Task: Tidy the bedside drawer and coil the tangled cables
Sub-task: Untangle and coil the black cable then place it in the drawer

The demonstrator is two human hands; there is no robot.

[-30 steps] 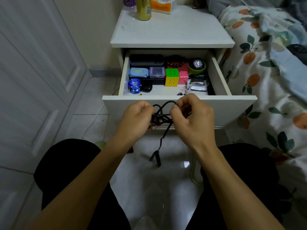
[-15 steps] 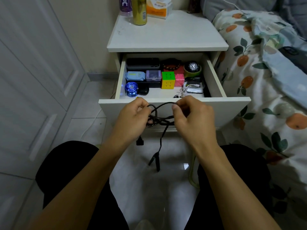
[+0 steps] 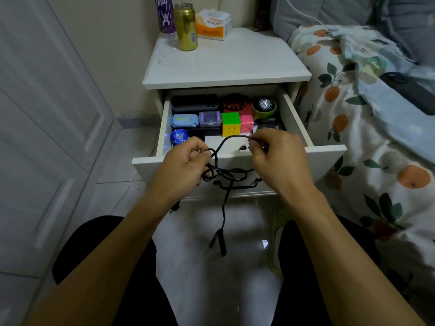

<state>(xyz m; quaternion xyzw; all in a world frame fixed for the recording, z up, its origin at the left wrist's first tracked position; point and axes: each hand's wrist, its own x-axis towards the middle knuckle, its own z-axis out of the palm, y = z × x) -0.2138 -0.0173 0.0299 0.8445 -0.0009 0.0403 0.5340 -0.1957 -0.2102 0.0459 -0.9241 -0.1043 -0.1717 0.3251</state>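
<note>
I hold a tangled black cable [image 3: 224, 171] in front of the open white bedside drawer [image 3: 326, 149]. My left hand [image 3: 182, 167] grips the knotted loops at the left. My right hand [image 3: 279, 158] pinches one strand and lifts it into an arch toward the right. One cable end with a plug [image 3: 220, 241] hangs down over the floor between my knees. Inside the drawer sit a colour cube [image 3: 230, 123], a pink block [image 3: 246, 123], a blue yo-yo [image 3: 179, 136], a watch [image 3: 264, 104], a black case [image 3: 194, 103] and small boxes.
On the nightstand top [image 3: 226, 60] stand a gold can [image 3: 186, 27], a purple bottle [image 3: 164, 15] and a tissue pack [image 3: 211, 23]. A bed with a fruit-print quilt [image 3: 376, 114] lies right. White cabinet doors [image 3: 47, 114] stand left. A green slipper [image 3: 275, 234] lies on the tiled floor.
My hands have moved apart; the right hand has drawn a strand up and to the right, widening the loop. The camera view has dropped a little lower on the nightstand.
</note>
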